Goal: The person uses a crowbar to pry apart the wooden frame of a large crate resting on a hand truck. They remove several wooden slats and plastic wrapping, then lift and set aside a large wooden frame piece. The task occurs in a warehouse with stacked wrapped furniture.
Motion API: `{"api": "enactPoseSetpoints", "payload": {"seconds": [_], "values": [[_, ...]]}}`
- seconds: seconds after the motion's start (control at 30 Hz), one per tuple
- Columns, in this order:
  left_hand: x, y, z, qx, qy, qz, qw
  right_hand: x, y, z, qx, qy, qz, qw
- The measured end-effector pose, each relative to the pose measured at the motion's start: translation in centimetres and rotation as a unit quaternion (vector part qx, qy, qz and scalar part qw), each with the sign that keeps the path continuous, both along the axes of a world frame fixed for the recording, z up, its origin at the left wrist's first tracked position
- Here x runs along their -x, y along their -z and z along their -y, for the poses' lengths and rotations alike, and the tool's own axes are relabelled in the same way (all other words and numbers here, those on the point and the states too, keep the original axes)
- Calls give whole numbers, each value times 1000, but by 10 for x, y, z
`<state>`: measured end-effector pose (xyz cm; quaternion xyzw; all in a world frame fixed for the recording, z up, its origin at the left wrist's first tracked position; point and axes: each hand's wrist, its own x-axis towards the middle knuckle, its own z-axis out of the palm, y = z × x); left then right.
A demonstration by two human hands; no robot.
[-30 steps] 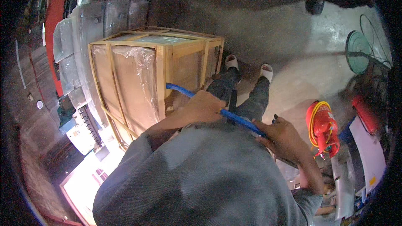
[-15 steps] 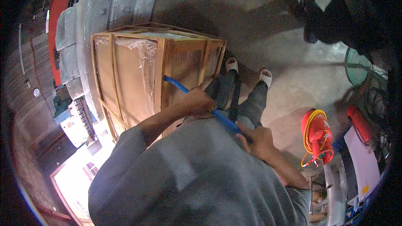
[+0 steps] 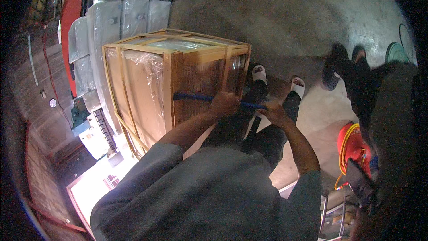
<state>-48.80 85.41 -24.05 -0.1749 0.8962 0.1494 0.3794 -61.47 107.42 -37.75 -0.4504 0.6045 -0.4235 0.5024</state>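
A tall wooden-framed crate (image 3: 167, 93) with cardboard and clear plastic film inside stands in front of me, to the left. A long blue pry bar (image 3: 194, 96) lies across its near side, its far end against the corner post. My left hand (image 3: 225, 104) is wrapped round the middle of the bar, close to the crate. Near the bar's other end, my right hand (image 3: 274, 112) is closed on it. Whether the tip is wedged under the wood I cannot tell.
Several plastic-wrapped units (image 3: 107, 22) stand behind the crate. On my right is another person in dark clothes (image 3: 388, 120), beside a red tank (image 3: 354, 147) with a coiled yellow hose. A green round object (image 3: 396, 52) lies farther right. Metal frames (image 3: 332, 212) are at lower right.
The bar has swung from slanting down toward my body to nearly level, and both hands have moved out with it. The other person has come nearer on the right, partly covering the red tank.
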Motion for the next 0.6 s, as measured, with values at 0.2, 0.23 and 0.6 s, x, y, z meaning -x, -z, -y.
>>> {"api": "enactPoseSetpoints", "payload": {"seconds": [0.2, 0.23, 0.6], "values": [[-13, 18, 13, -7, 80, 14, 997, -36, 52, 27, 16, -47, -131, 990], [-11, 19, 14, 5, 129, 66, 990, -43, 57, 34, 2, -32, -113, 993], [58, -77, -22, -106, 65, 67, 990, 79, -137, -30, -155, -64, -89, 982]]}}
